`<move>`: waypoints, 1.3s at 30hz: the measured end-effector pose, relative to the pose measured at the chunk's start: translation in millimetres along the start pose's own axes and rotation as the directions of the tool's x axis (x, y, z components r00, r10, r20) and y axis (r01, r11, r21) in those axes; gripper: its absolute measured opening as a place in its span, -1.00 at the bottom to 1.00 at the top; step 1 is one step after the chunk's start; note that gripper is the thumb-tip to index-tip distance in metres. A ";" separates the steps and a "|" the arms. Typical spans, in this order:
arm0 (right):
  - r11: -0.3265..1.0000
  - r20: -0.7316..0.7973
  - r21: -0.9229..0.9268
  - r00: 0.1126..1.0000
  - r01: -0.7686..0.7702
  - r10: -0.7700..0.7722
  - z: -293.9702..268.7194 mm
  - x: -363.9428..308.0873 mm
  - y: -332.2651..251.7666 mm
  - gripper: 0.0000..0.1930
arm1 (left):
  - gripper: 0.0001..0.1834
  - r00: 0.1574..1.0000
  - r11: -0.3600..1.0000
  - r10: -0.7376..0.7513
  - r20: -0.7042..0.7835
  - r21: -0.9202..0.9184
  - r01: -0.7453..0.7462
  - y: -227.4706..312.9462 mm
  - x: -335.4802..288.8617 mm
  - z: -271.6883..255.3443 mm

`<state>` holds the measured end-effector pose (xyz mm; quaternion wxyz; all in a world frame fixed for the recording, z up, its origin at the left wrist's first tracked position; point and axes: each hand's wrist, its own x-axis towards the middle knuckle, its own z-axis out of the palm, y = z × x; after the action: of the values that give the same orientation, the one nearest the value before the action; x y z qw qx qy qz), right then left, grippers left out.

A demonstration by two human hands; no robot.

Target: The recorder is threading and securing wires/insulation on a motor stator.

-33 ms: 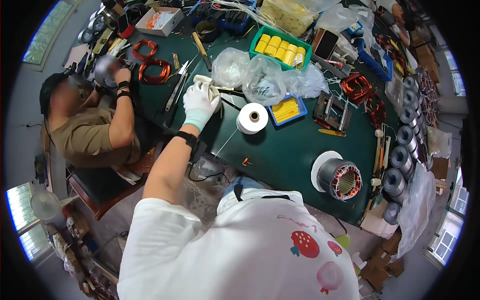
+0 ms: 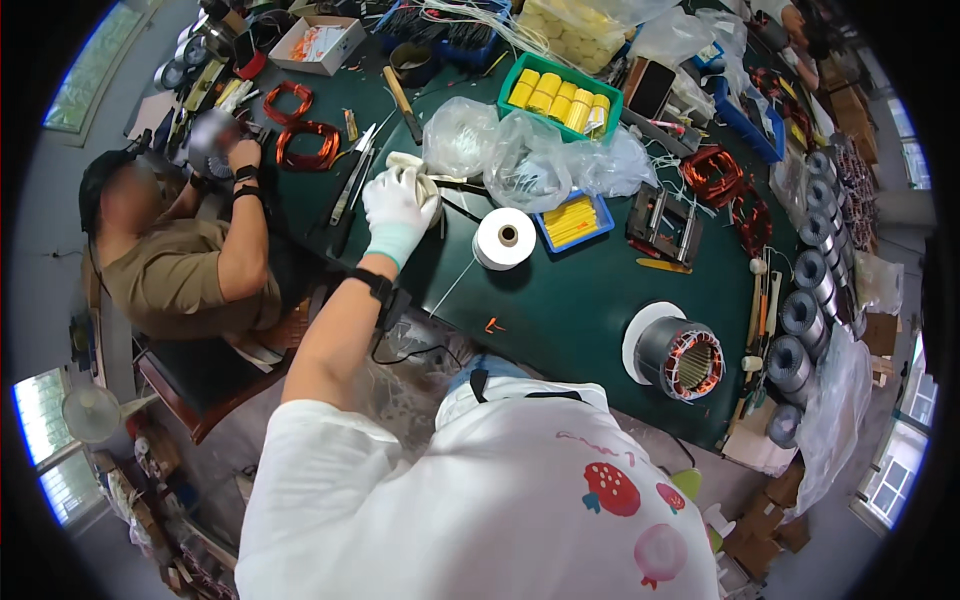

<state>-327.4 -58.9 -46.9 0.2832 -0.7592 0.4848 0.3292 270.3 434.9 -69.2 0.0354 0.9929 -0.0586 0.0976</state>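
Observation:
My left hand point(image 2: 397, 207), in a white knitted glove with a pale green cuff, reaches out over the green table. Its fingers curl over an off-white, cloth-like thing point(image 2: 428, 190) whose kind I cannot make out; the glove covers part of it. Just right of the hand stands a white spool point(image 2: 504, 240) of thread or tape, with a thin white strand running toward the table's near edge. Long scissors point(image 2: 352, 172) lie to the left of the hand. My right hand is out of view.
A wound motor stator point(image 2: 684, 358) sits at the table's right. Clear plastic bags point(image 2: 525, 160), a green bin point(image 2: 512, 88) of yellow rolls and a blue tray point(image 2: 577, 238) of yellow strips lie beyond. Copper coils point(image 2: 310, 146) rest near a co-worker point(image 2: 190, 270) at left.
My left hand has shifted very slightly to the left, its fingers still curled over the off-white thing. The table's other things look the same.

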 end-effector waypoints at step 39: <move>0.514 -0.445 0.633 0.816 0.579 -0.370 -27.1 -94.8 -219.6 -0.39 | -0.91 0.669 0.139 0.710 -0.220 -0.888 -0.439 236.4 -76.2 -173.5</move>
<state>-148.4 54.1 67.7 0.5830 -0.7132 0.3787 -0.0897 134.1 223.1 99.4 0.5078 0.7094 -0.4835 -0.0720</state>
